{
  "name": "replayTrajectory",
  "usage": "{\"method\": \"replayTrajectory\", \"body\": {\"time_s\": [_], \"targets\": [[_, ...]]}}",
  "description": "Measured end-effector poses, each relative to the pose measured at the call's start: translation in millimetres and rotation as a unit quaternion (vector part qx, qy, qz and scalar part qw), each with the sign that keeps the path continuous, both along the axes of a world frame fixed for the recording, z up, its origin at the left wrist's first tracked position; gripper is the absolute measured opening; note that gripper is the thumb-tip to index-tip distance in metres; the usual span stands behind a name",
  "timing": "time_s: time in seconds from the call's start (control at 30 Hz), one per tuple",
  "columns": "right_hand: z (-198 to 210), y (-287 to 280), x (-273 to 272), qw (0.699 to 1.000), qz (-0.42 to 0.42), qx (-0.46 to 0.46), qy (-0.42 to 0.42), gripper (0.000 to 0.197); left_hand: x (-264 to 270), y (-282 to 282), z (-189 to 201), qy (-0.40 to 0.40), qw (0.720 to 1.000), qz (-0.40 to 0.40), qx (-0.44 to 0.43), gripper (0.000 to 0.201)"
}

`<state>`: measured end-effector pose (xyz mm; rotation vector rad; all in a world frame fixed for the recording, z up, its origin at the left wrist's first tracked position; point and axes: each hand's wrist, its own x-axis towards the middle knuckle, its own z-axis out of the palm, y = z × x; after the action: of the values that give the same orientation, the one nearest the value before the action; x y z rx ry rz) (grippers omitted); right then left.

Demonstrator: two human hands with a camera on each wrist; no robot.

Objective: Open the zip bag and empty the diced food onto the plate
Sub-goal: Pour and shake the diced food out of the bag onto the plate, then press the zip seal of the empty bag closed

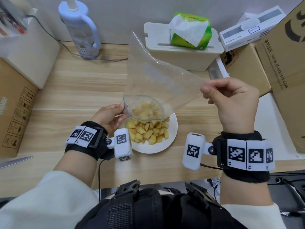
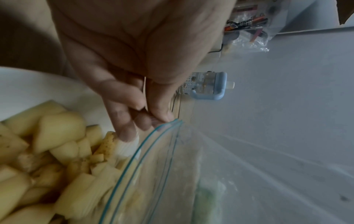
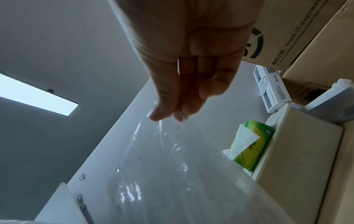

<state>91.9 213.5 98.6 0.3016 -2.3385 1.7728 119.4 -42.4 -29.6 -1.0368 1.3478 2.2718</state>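
Note:
A clear zip bag (image 1: pixel 153 76) hangs upturned, its blue-edged mouth open just above the white plate (image 1: pixel 172 138). My left hand (image 1: pixel 123 108) pinches the left end of the mouth rim; in the left wrist view its fingertips (image 2: pixel 159 119) sit at the zip line of the bag (image 2: pixel 191 166). My right hand (image 1: pixel 204 91) pinches the bag's bottom corner, raised to the right, as the right wrist view shows (image 3: pixel 168 116). Yellow diced food (image 1: pixel 148 131) lies heaped on the plate (image 2: pixel 28 87). The bag's upper part looks empty (image 3: pixel 172 166).
A lavender pump bottle (image 1: pixel 80 28) stands at the back left. A white box (image 1: pixel 184 57) bearing a green tissue pack (image 1: pixel 189 28) is behind the bag. Cardboard boxes (image 1: pixel 280 63) crowd the right, another carton (image 1: pixel 14 104) the left. A knife blade (image 1: pixel 14 161) lies at the near left edge.

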Motion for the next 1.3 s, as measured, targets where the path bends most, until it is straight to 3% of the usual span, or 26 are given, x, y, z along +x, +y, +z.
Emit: {"method": "replayTrajectory", "body": {"time_s": [0.27,0.47,0.53,0.6,0.7,0.8,0.87,0.97,1.1,1.2,1.3], "targets": [[7.6,-2.7,1.8,0.997,-0.008,-0.064,0.045,0.007,-2.1,-1.1,7.0,0.036,0.999,-0.011,0.011,0.019],[12.7,-7.7,2.5,0.989,0.099,-0.097,0.05,0.007,-12.2,-8.0,22.1,0.025,0.997,-0.062,-0.048,0.01],[14.2,-8.3,2.6,0.986,0.117,-0.102,0.057,0.007,-16.5,-10.7,33.2,0.012,0.994,-0.101,-0.046,0.02],[13.9,-8.0,2.1,0.984,0.136,-0.094,0.066,0.01,-19.0,-16.1,43.9,-0.01,0.988,-0.152,-0.021,0.049],[12.5,-5.1,1.0,0.981,0.165,-0.081,0.068,0.032,-20.3,-21.9,61.1,0.003,0.976,-0.191,0.1,0.083],[9.3,1.1,-0.3,0.97,0.207,-0.103,0.073,0.042,-23.6,-19.4,83.8,0.089,0.962,-0.192,0.172,0.085],[5.0,4.0,-0.5,0.971,0.205,-0.098,0.07,0.038,-26.7,-15.0,96.3,0.144,0.947,-0.218,0.184,0.081],[-6.2,5.7,-3.1,0.979,0.192,-0.062,0.027,0.026,-32.7,-6.7,101.8,0.204,0.946,-0.231,0.105,0.069],[-34.7,7.0,-9.7,0.985,0.135,0.002,-0.103,0.028,-33.7,0.6,101.4,0.258,0.951,-0.169,-0.014,0.071],[-53.1,8.4,-16.3,0.978,0.116,0.004,-0.173,0.051,-29.2,-4.4,94.3,0.296,0.941,-0.156,-0.051,0.071],[-53.6,-2.4,-25.4,0.963,0.112,-0.008,-0.247,0.1,-25.3,-4.5,88.9,0.305,0.933,-0.181,-0.052,0.07]]}}
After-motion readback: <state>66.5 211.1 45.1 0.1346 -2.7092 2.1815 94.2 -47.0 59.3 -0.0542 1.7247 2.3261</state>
